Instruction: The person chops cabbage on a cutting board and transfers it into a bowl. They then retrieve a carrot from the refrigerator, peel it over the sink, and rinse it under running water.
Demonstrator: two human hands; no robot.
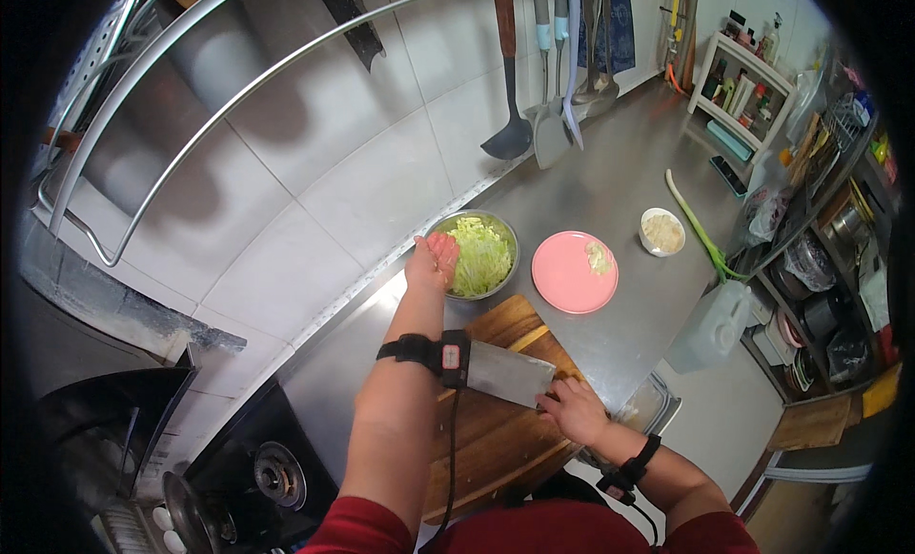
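Observation:
My left hand is at the left rim of a metal bowl beside the tiled wall. Its palm is turned up towards the bowl, the fingers are apart, and I see nothing in it. Shredded pale green cabbage fills the bowl. My right hand grips a cleaver near its handle end, which the fingers mostly hide. The broad blade lies flat over a wooden cutting board, and the black strapped device on my left forearm covers its far end.
A pink plate bears a small pale chopped heap. Beyond are a white bowl of pale food, a green onion and a phone. A plastic jug stands right; a gas burner lies lower left. Utensils hang above.

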